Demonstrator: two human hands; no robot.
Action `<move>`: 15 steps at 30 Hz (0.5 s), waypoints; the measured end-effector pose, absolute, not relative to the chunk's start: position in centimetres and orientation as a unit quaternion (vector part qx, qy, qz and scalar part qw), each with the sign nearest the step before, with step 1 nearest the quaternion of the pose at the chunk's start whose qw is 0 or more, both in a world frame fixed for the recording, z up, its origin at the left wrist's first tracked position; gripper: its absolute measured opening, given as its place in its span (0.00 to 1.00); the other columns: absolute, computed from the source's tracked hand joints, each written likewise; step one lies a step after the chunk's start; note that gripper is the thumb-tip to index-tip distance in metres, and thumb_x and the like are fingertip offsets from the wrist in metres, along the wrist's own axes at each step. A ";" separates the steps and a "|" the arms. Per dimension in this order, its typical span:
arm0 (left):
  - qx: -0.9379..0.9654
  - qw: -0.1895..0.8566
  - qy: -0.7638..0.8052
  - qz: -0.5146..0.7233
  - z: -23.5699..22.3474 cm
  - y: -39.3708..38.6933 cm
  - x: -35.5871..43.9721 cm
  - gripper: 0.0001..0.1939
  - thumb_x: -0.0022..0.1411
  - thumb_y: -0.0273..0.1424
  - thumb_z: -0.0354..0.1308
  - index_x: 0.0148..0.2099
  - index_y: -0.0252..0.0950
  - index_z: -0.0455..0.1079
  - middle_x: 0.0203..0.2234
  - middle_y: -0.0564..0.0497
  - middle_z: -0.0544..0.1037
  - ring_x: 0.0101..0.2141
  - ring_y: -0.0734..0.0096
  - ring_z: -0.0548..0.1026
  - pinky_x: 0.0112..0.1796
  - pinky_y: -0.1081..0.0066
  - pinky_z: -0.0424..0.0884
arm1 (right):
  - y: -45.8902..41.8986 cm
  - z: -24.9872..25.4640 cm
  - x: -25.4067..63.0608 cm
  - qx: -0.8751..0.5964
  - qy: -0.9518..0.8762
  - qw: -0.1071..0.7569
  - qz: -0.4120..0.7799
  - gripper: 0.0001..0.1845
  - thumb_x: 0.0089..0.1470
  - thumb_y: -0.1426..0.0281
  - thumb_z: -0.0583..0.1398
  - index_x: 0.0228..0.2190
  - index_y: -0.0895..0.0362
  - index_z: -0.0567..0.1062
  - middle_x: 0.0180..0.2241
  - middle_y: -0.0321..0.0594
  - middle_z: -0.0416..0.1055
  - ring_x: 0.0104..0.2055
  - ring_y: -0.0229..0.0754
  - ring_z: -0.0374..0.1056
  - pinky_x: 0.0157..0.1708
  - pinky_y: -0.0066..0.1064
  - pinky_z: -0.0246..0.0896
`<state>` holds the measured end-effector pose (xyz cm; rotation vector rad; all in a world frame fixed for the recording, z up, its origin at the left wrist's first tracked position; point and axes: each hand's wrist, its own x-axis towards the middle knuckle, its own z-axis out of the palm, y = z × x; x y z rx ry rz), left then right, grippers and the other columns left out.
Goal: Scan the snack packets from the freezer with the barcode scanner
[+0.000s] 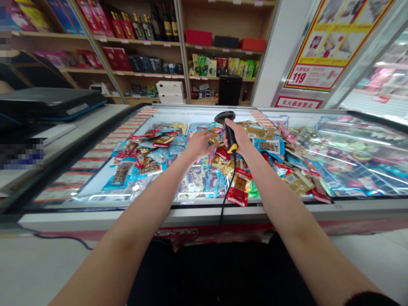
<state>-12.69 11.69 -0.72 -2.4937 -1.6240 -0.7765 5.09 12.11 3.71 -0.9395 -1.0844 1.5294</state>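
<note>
My right hand (239,134) is wrapped round the grip of a black and yellow barcode scanner (231,138). The scanner's head points up and away, and its cable hangs down over the freezer's front edge. To its left, my left hand (199,145) reaches over the packets with thumb and fingers apart. Its fingertips are at a gold snack packet (216,139) with a white label; whether they press on it I cannot tell. Around both hands lie loose snack packets: a red one (238,191) at the front edge, a blue one (120,174) at left and a gold one (298,181) at right.
The packets lie on a glass-topped chest freezer (105,205) with frozen goods visible below. At left is a counter (116,111) carrying a dark device (51,102); a person in dark clothes is behind it. Stocked shelves (143,41) and a wall poster (338,42) stand beyond.
</note>
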 end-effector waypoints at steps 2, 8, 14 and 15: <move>-0.840 0.031 -0.491 -0.228 -0.9 11.5 -12.1 0.20 0.65 0.40 0.61 0.56 0.41 0.80 0.54 0.42 0.80 0.56 0.50 0.75 0.57 0.57 0.69 | 12.1 3.8 5.1 -0.391 -0.446 0.499 0.632 0.23 0.64 0.51 0.65 0.28 0.54 0.69 0.15 0.31 0.68 0.13 0.34 0.62 0.12 0.23 0.57; -0.807 0.005 -0.548 -0.219 -0.1 11.3 -12.5 0.18 0.67 0.31 0.51 0.48 0.43 0.82 0.50 0.47 0.82 0.49 0.56 0.79 0.49 0.63 0.73 | 11.9 3.9 5.0 -0.394 -0.444 0.500 0.630 0.22 0.64 0.52 0.65 0.28 0.54 0.69 0.15 0.32 0.68 0.13 0.34 0.62 0.11 0.24 0.57; -0.705 -0.008 -0.650 -0.283 0.8 12.3 -15.7 0.09 0.58 0.29 0.59 0.37 0.40 0.81 0.33 0.43 0.84 0.43 0.50 0.81 0.47 0.62 0.73 | 11.9 3.7 5.0 -0.397 -0.454 0.486 0.633 0.21 0.64 0.52 0.65 0.29 0.54 0.68 0.16 0.32 0.69 0.13 0.35 0.63 0.12 0.24 0.58; -0.688 -0.008 -0.663 -0.296 0.8 12.4 -16.1 0.07 0.58 0.30 0.59 0.35 0.40 0.80 0.31 0.43 0.83 0.43 0.49 0.81 0.47 0.61 0.73 | 12.0 3.6 4.9 -0.399 -0.456 0.484 0.632 0.21 0.64 0.53 0.65 0.29 0.54 0.68 0.16 0.32 0.69 0.13 0.35 0.63 0.12 0.24 0.58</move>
